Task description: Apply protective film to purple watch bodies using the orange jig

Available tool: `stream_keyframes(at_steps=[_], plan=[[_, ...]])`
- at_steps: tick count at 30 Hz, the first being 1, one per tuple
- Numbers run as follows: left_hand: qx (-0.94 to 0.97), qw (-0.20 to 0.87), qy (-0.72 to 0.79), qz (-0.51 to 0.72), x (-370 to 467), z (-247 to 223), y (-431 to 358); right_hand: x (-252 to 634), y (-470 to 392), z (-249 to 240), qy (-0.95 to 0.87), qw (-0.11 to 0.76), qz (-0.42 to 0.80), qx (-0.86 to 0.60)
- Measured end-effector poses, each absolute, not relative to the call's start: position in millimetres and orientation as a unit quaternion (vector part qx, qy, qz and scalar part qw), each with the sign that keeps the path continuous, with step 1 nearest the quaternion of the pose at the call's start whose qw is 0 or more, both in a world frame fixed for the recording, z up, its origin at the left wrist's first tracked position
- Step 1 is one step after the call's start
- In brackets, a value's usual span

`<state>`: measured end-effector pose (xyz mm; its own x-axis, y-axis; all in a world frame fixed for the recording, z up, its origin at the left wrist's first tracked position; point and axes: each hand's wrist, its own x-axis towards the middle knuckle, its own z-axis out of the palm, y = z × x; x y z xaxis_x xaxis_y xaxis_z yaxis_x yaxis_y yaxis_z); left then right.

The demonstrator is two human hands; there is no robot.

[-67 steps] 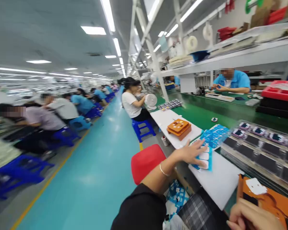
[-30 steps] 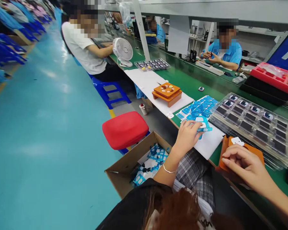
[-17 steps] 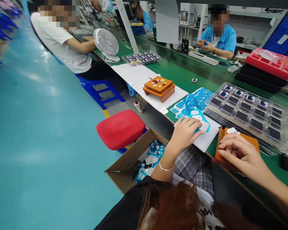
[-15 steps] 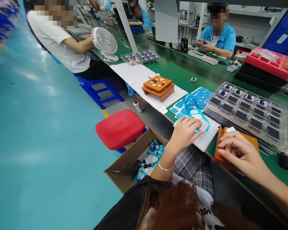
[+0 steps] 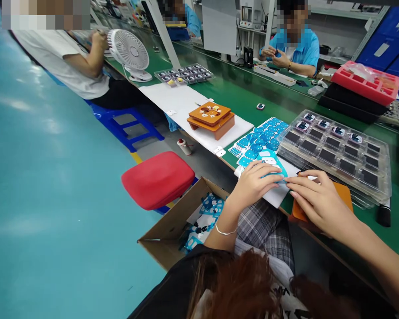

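My left hand (image 5: 257, 179) is closed on a blue sticker sheet (image 5: 267, 156) with white rounded shapes, over a white pad (image 5: 276, 195). My right hand (image 5: 319, 201) reaches in from the right with its fingertips bunched at the sheet's edge, beside the left fingertips. What those right fingers pinch, if anything, is too small to make out. Below the right hand sits an orange block fixture (image 5: 344, 195), partly covered by it. More blue sticker sheets (image 5: 269, 133) lie fanned out just beyond my left hand.
Stacked clear trays (image 5: 339, 155) hold small dark devices on the right. An orange raised fixture (image 5: 211, 119) stands on white paper (image 5: 162, 99). A cardboard box (image 5: 166, 239) and red stool (image 5: 158, 179) are below left. Co-workers sit beyond, near a white fan (image 5: 129, 51).
My right hand has moved left from above the orange block to the sheet's edge, meeting the left fingertips. My left hand stays at the sheet. The view has shifted slightly.
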<state>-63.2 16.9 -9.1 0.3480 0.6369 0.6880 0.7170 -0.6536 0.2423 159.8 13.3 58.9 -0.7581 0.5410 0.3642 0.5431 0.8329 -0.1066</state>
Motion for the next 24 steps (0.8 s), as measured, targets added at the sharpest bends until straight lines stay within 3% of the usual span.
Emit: stream_keyframes(at_steps=[5,12,19,24], plan=[[-0.807,-0.027,-0.453,-0.377,-65.9,-16.8,20.4,165.0,12.7,63.0,-0.933,0.228,0.014,-0.277],[-0.818,-0.050,-0.458,-0.343,-71.6,-19.9,22.2,178.2,5.9,91.6,-0.916,0.272,0.070,-0.286],[-0.853,-0.074,-0.411,-0.313,-72.9,-7.3,12.3,208.3,19.5,106.9,-0.785,0.276,0.325,-0.449],[-0.849,-0.017,-0.328,-0.414,-49.0,2.1,2.8,212.7,26.7,109.5,-0.828,0.218,0.260,-0.447]])
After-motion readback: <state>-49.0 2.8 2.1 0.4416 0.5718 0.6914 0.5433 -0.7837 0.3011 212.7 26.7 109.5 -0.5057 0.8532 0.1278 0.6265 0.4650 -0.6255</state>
